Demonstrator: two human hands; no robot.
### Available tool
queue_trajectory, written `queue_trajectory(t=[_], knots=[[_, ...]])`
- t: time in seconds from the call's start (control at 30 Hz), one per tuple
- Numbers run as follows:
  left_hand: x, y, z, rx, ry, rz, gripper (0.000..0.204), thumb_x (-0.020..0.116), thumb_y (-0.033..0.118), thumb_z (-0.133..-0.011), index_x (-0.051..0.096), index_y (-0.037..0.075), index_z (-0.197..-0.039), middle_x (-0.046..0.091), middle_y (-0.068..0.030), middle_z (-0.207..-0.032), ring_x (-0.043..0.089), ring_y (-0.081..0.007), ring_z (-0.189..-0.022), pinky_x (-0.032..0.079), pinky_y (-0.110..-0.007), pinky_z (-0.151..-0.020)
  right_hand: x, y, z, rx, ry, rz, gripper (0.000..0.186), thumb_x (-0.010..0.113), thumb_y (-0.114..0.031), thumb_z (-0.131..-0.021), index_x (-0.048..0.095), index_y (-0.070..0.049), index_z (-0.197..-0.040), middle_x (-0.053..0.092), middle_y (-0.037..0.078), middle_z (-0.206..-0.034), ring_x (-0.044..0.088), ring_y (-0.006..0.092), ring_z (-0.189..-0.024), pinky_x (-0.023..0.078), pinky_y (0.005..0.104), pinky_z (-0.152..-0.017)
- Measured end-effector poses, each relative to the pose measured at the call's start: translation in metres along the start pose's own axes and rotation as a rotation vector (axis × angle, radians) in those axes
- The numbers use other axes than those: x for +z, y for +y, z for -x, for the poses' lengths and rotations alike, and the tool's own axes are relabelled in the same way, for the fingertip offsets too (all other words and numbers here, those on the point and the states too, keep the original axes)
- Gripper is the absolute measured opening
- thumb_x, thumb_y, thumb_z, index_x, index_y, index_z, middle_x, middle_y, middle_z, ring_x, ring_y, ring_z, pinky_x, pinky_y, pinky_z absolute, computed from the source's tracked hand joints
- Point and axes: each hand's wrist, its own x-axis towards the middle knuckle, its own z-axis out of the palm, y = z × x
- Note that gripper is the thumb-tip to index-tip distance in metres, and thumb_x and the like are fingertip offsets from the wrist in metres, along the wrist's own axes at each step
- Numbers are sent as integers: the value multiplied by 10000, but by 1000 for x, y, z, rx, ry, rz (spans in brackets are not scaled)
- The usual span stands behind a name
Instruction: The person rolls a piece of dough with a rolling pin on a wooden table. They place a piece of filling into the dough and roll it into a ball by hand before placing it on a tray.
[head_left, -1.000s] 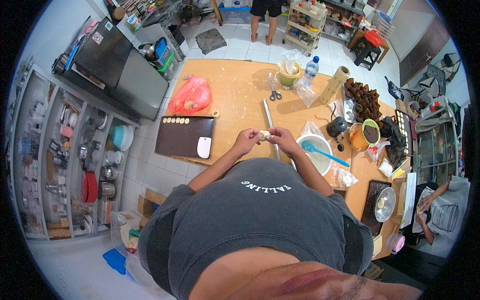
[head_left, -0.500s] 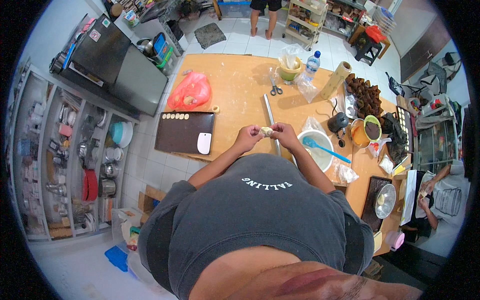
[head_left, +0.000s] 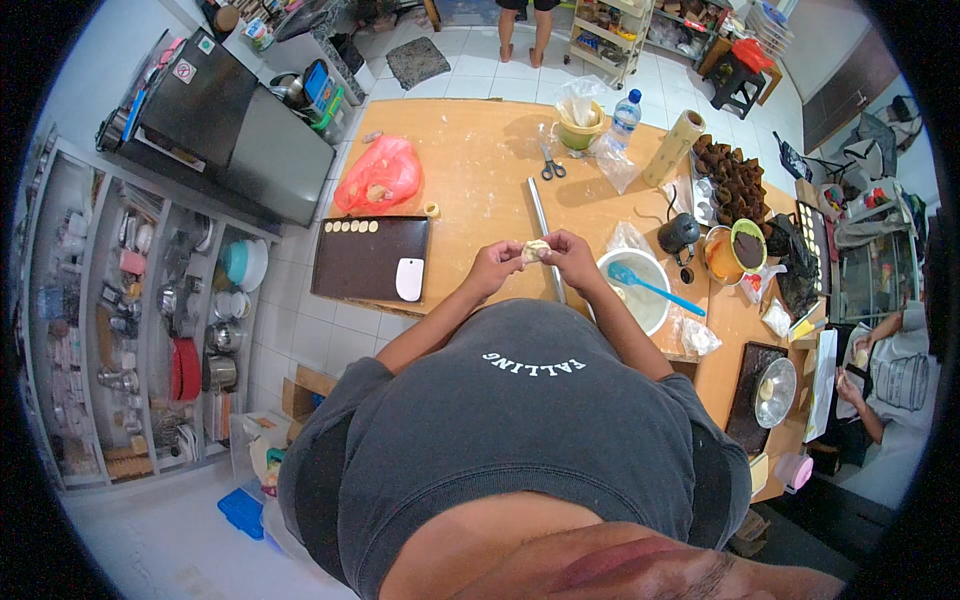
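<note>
Between the fingertips of both hands, over the front of the wooden table (head_left: 470, 140), I pinch a small piece of pale dough (head_left: 535, 250). My left hand (head_left: 497, 268) grips its left side and my right hand (head_left: 570, 259) its right side. Just past my fingers lies a metal rod (head_left: 539, 212). To the left, a dark baking tray (head_left: 370, 262) bears a row of several flat dough rounds (head_left: 352, 227) and a white scraper (head_left: 409, 280). A small dough ring or round (head_left: 432, 209) sits beside the tray. Close to my right hand stands a white bowl (head_left: 655, 318) with a blue spatula (head_left: 655, 287).
A red plastic bag (head_left: 383, 172), scissors (head_left: 552, 163), a water bottle (head_left: 626, 115) and a plastic wrap roll (head_left: 674, 148) are farther back. Brown paper cups (head_left: 732, 182) and a jug (head_left: 679, 233) stand right. A co-worker's hands (head_left: 855, 375) work beside a metal bowl (head_left: 775, 393); another person's legs (head_left: 522, 38) show beyond.
My hands have stayed at the same spot, the fingers shifting slightly on the dough, which sits a little higher. The co-worker's hands at right have moved slightly apart.
</note>
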Motion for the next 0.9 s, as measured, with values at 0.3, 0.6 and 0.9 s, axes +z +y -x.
queue_trajectory(t=[0.3,0.6,0.9], knots=[[7,14,3,22,-3,2,252,756,43,-950,697,-40,-1180,761,-59,-1030,680,-110,-871,546,-267,-770,-3,-8,0,6,-15,-41,183,699,-29,-971,679,24,-1145,749,76,-1024,692,136,-891,562,297,-798],[7,15,-1,-8,128,-118,238,753,50,-935,692,-46,-1144,738,-57,-943,652,-94,-786,525,-253,-708,-3,-5,5,-34,-54,63,390,691,9,-927,656,57,-1312,753,109,-1122,713,174,-995,567,303,-880],[11,11,-2,51,120,-38,237,758,93,-952,693,-25,-1147,753,-56,-993,653,-84,-826,511,-246,-730,-1,-5,0,-16,-39,-18,350,671,31,-940,658,54,-1290,750,107,-1138,714,162,-989,577,300,-858]])
